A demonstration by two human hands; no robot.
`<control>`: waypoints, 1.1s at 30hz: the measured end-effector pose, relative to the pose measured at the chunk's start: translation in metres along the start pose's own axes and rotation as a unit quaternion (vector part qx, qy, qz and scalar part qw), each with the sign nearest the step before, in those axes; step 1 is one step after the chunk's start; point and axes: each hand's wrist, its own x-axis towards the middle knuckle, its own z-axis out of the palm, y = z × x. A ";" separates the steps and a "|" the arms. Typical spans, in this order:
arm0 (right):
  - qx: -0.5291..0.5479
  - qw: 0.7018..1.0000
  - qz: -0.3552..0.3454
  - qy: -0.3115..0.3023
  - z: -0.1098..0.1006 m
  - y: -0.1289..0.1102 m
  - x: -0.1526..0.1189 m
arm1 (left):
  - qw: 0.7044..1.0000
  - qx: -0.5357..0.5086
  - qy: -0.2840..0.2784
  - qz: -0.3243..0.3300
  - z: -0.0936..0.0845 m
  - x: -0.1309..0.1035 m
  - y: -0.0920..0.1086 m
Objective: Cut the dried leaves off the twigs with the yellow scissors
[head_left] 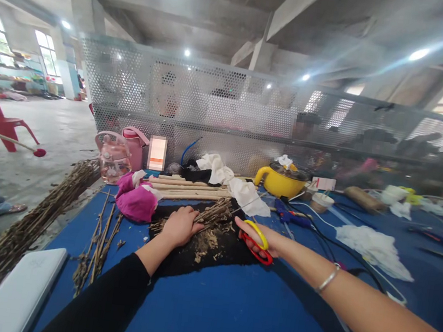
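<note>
Blue tabletop [218, 318] is filling the near part of what I am seeing from afar, with a white slab [21, 292] lying on the near left. Beyond it, some loose stalks [100, 237] are lying on the left, and a black cloth [183, 267] is covering the middle, with brown crumbs [207, 237] scattering over it. On that cloth I am clamping a bundle of dry stems [217, 213] with the left hand [181, 226], thumb on the near side; ends are poking out left and right of it. With the right hand [265, 237], just right of the bundle, I am gripping the yellow and red handles of the scissors [264, 241], fingers closing around them; I cannot tell whether the blades are parting or meeting.

Farther off, a purple cloth [137, 198] is sitting to the left, pale sticks [189, 189] are lying beyond the stems, and a blue glue gun [291, 213] is resting to the right. A yellow pot [284, 182] is standing behind the glue gun, while pink bottles [114, 160] are standing at the far left. Behind everything on the table, a perforated metal screen [221, 106] is running across, and lamps are glowing on the ceiling.
</note>
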 end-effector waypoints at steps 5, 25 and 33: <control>-0.040 0.998 -0.032 0.029 0.001 0.009 -0.001 | 1.000 0.007 0.007 0.005 0.003 0.001 -0.002; -0.306 0.929 -0.097 0.183 -0.043 0.041 -0.027 | 1.000 0.004 0.013 -0.016 0.002 -0.002 0.000; -0.388 0.888 -0.068 0.238 -0.057 0.069 -0.014 | 0.999 -0.026 -0.037 -0.020 -0.010 0.000 0.003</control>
